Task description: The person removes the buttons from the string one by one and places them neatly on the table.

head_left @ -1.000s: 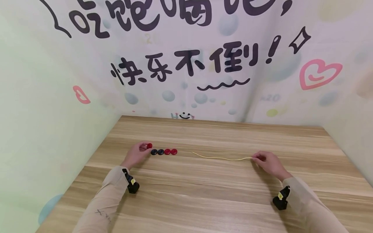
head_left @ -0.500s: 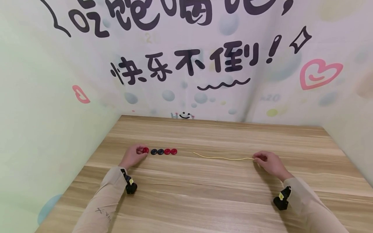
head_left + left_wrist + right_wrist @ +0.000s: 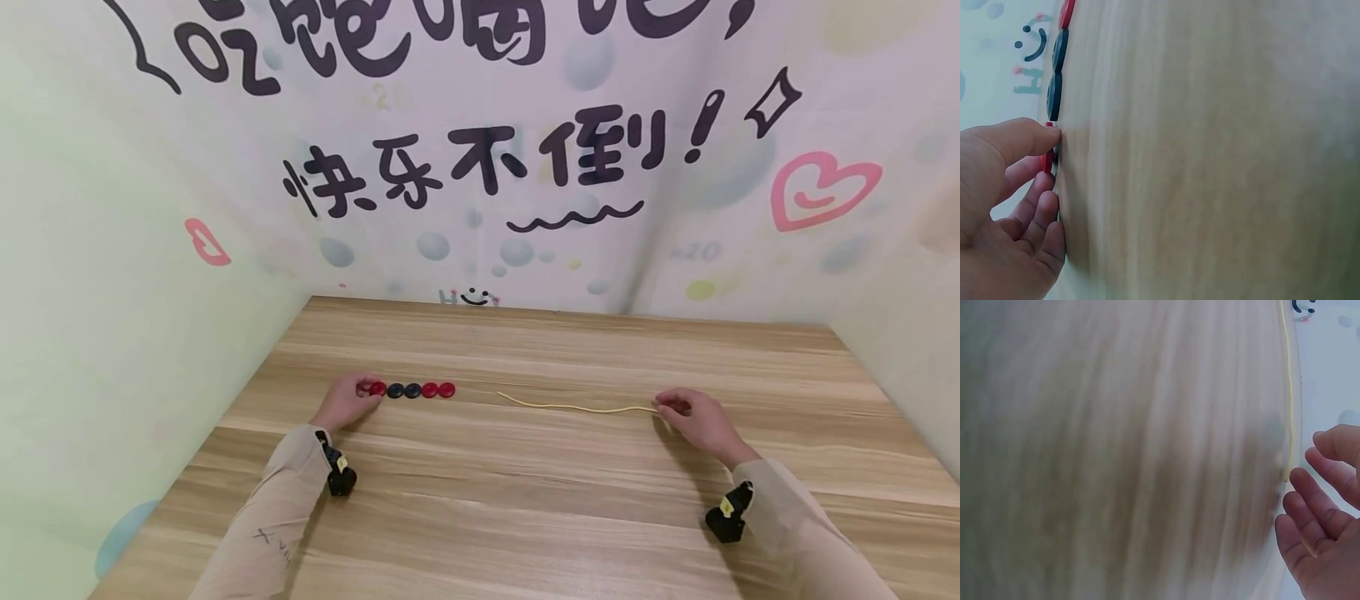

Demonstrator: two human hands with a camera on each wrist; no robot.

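Observation:
At the left end of a row, my left hand (image 3: 348,402) pinches a red round disc (image 3: 378,389) between thumb and fingers. The disc (image 3: 1047,164) is partly covered by them in the left wrist view. Right beside it lie two black discs (image 3: 404,390), then two more red discs (image 3: 438,389), flat on the table. A thin pale yellow cord (image 3: 573,407) stretches across the table to the right of the row. My right hand (image 3: 701,423) is at the cord's right end. In the right wrist view its thumb and fingers are spread apart, near the end of the cord (image 3: 1289,406).
The wood-grain table (image 3: 510,500) runs back to a printed cloth wall (image 3: 480,250) with black lettering. A pale side wall (image 3: 135,333) borders the table on the left. Each sleeve cuff carries a small black camera (image 3: 341,479).
My left hand carried the red disc down to the table, left of the row, then slid it slightly right against the black disc. My right hand's fingers have parted from the cord's end.

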